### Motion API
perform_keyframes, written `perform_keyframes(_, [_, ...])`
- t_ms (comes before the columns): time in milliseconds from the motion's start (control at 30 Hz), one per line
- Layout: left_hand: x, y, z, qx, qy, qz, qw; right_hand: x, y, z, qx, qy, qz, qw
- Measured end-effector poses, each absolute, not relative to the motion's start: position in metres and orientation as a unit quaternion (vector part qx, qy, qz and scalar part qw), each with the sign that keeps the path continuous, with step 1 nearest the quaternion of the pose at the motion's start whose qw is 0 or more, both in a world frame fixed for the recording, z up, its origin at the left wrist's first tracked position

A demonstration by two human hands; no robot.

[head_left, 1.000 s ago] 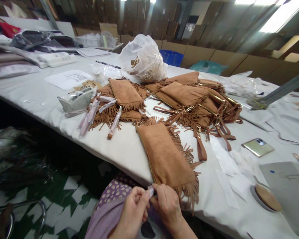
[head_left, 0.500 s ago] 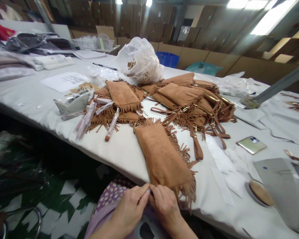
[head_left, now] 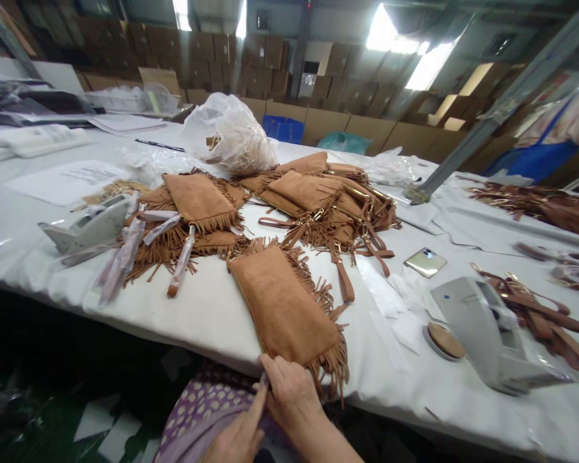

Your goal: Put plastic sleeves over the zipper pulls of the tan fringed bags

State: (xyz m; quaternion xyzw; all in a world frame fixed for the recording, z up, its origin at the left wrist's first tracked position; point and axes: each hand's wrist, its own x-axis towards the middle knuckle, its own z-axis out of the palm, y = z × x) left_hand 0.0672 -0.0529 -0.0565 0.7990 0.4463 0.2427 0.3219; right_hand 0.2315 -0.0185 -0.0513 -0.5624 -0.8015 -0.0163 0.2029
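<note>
A tan suede fringed pouch lies at the near edge of the white table, its fringe on the right side. Both my hands meet at its near corner, over my purple spotted lap. My right hand is curled over that corner and grips it. The fingers of my left hand reach up from below and pinch a small pale piece against the right hand; what it is stays hidden.
Two heaps of the same pouches lie mid-table, some with wrapped straps. Behind them is a full plastic bag. A phone, a grey tape dispenser and loose straps lie right. Another person in blue stands far right.
The view has swung right and up, showing more of the table's right side. My hands have closed together and moved up against the pouch's near corner.
</note>
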Motion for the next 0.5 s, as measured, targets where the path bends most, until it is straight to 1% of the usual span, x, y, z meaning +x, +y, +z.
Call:
perform_keyframes(67, [0.055,-0.053,-0.047,0.749,0.469,0.212,0.418,0.24,-0.021,-0.039,-0.553,-0.808,0.067,0.194])
perform_keyframes(100, [0.047,-0.051,-0.042,0.726,0.474,0.189,0.462,0.247,-0.021,-0.033,-0.554,-0.8,0.105,0.205])
perform_keyframes(133, [0.039,-0.047,-0.036,0.705,0.478,0.17,0.495,0.255,-0.021,-0.026,-0.562,-0.784,0.136,0.226])
perform_keyframes(200, [0.025,-0.037,-0.027,0.667,0.5,0.167,0.526,0.279,-0.018,-0.016,-0.612,-0.72,0.162,0.284])
perform_keyframes(267, [0.018,-0.023,-0.021,0.603,0.545,0.211,0.543,0.308,-0.015,-0.009,-0.679,-0.638,0.136,0.338])
perform_keyframes(333, [0.021,-0.008,-0.016,0.5,0.577,0.274,0.585,0.337,-0.014,-0.009,-0.738,-0.56,0.087,0.365])
perform_keyframes(433, [0.046,0.017,-0.008,0.33,0.549,0.343,0.687,0.366,-0.016,-0.018,-0.788,-0.502,0.037,0.355])
perform_keyframes(500, [0.071,0.031,-0.003,0.274,0.505,0.337,0.746,0.373,-0.019,-0.027,-0.794,-0.501,0.034,0.342])
